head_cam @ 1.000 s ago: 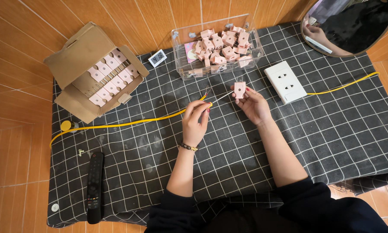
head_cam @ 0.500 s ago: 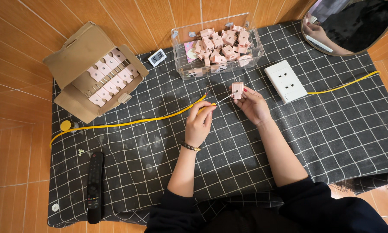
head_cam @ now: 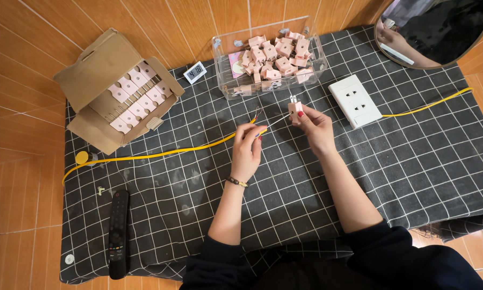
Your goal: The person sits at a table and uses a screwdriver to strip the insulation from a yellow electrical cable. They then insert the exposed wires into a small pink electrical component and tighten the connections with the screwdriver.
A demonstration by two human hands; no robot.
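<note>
Pink plug adapter (head_cam: 294, 108) sits pinched in the fingertips of the right hand (head_cam: 315, 127), held just above the checked black cloth (head_cam: 424, 161) a little past the middle of it, prongs pointing toward twelve o'clock. From where I stand, the left hand (head_cam: 247, 150) is closed around a thin screwdriver (head_cam: 268, 127), whose shaft runs from the fingers toward two o'clock and ends at or just short of the adapter's lower edge; I cannot tell whether the tip is seated.

My judgement is that the step in hand is working the tip into the adapter. To do it well, the right fingers should clamp the adapter's sides firmly so it cannot twist, and the left should keep the tool in line with the hole or screw, pressing lightly; a slanted tip could slip toward the fingertips.

At twelve o'clock from the hands stands a clear plastic box (head_cam: 228, 86) heaped with more pink adapters. At three o'clock lies a white wall socket (head_cam: 355, 100), with a yellow cable (head_cam: 161, 153) trailing across the cloth toward nine. A cardboard box (head_cam: 91, 70) of the same pink pieces sits at ten o'clock.
</note>
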